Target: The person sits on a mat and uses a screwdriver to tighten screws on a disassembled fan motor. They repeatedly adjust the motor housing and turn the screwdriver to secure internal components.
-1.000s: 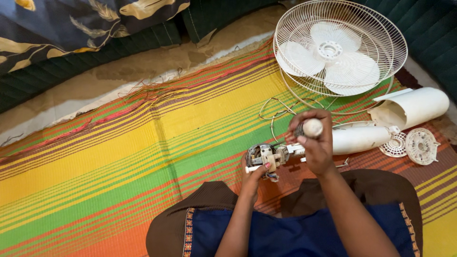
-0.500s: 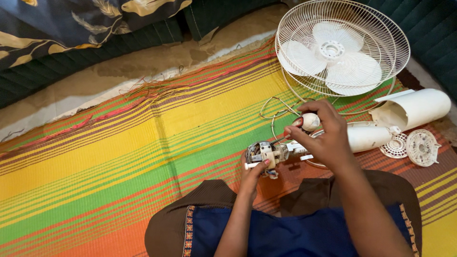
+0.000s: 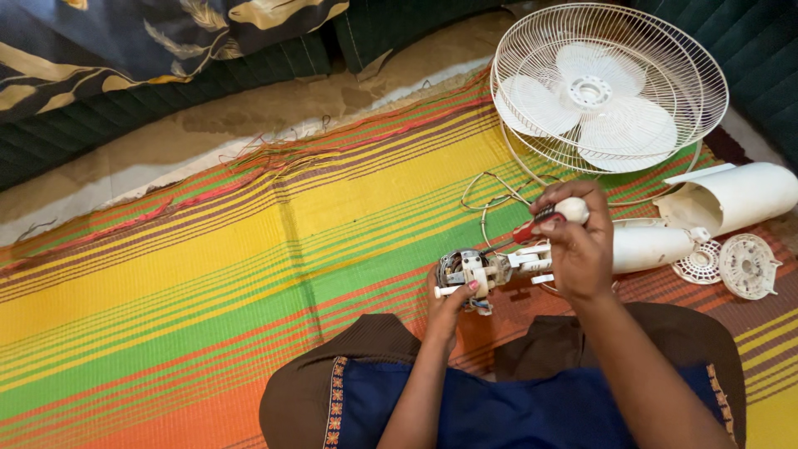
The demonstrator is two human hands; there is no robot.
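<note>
I sit on a striped mat with a small fan motor (image 3: pixel 472 269) held above my lap. My left hand (image 3: pixel 449 303) grips the motor from below, fingers around its short white shaft. My right hand (image 3: pixel 575 246) is closed around a screwdriver (image 3: pixel 549 218) with a red and white handle, its thin blade pointing left and down at the motor's top. A white stand tube (image 3: pixel 652 247) lies just beyond the motor, behind my right hand.
A white fan grille with blades (image 3: pixel 607 87) lies at the upper right. A white plastic housing (image 3: pixel 731 198) and two round vented caps (image 3: pixel 746 264) sit at the right. Thin wire loops (image 3: pixel 492 189) lie on the striped mat (image 3: pixel 208 274). Dark cushions (image 3: pixel 166 83) border the far edge.
My right hand has turned so the screwdriver's red and white handle now shows and its blade points at the motor. The left hand stays on the motor.
</note>
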